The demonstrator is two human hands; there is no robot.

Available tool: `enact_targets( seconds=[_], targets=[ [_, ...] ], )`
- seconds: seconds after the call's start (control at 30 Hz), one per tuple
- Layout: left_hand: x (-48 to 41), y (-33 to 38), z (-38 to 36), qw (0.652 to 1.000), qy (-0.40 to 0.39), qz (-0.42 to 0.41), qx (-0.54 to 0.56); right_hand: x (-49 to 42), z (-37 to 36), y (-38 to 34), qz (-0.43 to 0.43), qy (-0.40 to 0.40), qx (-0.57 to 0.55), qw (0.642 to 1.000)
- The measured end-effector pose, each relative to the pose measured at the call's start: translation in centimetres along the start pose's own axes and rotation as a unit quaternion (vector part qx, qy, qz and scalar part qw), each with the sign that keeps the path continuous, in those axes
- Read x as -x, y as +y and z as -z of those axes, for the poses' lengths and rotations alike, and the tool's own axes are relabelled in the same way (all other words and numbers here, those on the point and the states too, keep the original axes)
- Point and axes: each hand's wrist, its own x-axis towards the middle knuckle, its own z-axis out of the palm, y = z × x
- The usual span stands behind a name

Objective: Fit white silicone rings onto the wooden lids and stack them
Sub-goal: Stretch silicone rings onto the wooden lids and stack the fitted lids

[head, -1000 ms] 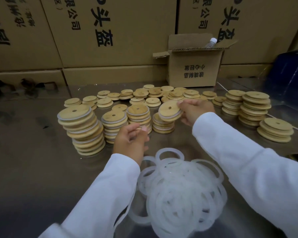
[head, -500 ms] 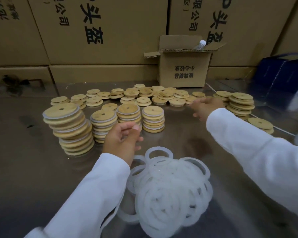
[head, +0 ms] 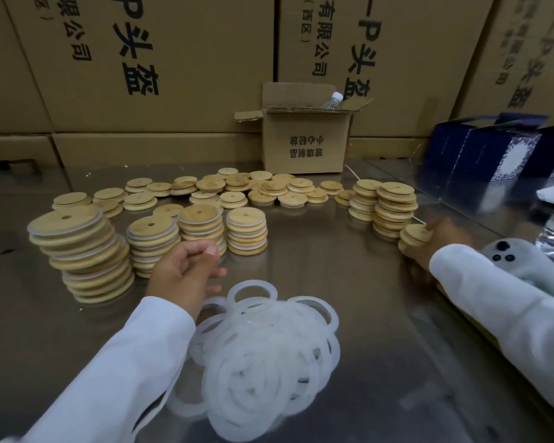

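My left hand (head: 186, 270) hovers over the near edge of the pile of white rings (head: 263, 356). Its fingers are curled in and the thumb is brought up against the forefinger, but I cannot tell whether a ring is pinched there. My right hand (head: 438, 243) is out to the right and slightly blurred. Its fingers are wrapped round a short stack of lids (head: 413, 236) that sits on the steel table (head: 365, 314).

The rings lie in a loose heap on the table right in front of me, between my two white sleeves (head: 109, 378).

Beyond my left hand stand four stacks of lids with white rings showing at their edges. A tall leaning stack (head: 77, 251) is furthest left, then three lower stacks (head: 200, 225) stand side by side.

Further back, loose bare lids (head: 237, 190) are spread in a shallow layer in front of a small cardboard box (head: 304, 145). The box stands open, with a plastic bottle (head: 333, 100) poking out of it.

Two stacks of bare lids (head: 394, 206) stand close together just behind the short stack I grip. Big cartons (head: 173, 59) with black print fill the back. A dark blue box (head: 493, 161) stands at the right edge, and a pale gadget (head: 506, 260) with dark buttons lies just beside my right sleeve
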Motion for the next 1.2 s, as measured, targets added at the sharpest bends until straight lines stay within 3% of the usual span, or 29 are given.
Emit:
enact_targets(
  seconds=[0.33, 0.5, 0.57, 0.73, 0.83, 0.93, 1.0, 1.1, 1.2],
  targets=[
    [0.1, 0.2, -0.3, 1.0, -0.007, 0.005, 0.004, 0.0, -0.2, 0.1, 0.034, 0.0, 0.072, 0.997],
    [0.1, 0.1, -0.2, 1.0, -0.009, 0.01, 0.001, 2.0, 1.0, -0.3, 0.144, 0.104, 0.19, 0.966],
    [0.1, 0.1, -0.2, 1.0, -0.012, 0.008, -0.004, 3.2, 1.7, -1.0, 0.171, 0.109, 0.194, 0.96],
    [-0.1, 0.5, -0.2, 0.995, -0.028, 0.074, 0.067, 8.0, 1.6, -4.5, 0.353, 0.14, 0.016, 0.925],
    [0.0, 1.1, -0.2, 0.974, -0.077, 0.154, 0.15, 11.9, 0.3, -7.2, 0.465, 0.084, -0.126, 0.872],
    [0.4, 1.5, -0.2, 0.945, -0.2, 0.227, 0.124, 15.5, -1.9, -8.9, 0.551, 0.013, -0.221, 0.804],
    [0.6, 1.5, -0.2, 0.937, -0.236, 0.233, 0.112, 16.8, -3.3, -9.0, 0.585, -0.009, -0.244, 0.774],
    [0.7, 1.5, -0.2, 0.944, -0.197, 0.224, 0.14, 16.9, -3.9, -8.6, 0.58, -0.061, -0.269, 0.767],
    [0.6, 1.1, -0.2, 0.956, -0.141, 0.207, 0.153, 16.5, -3.6, -8.1, 0.539, -0.086, -0.275, 0.792]
  ],
)
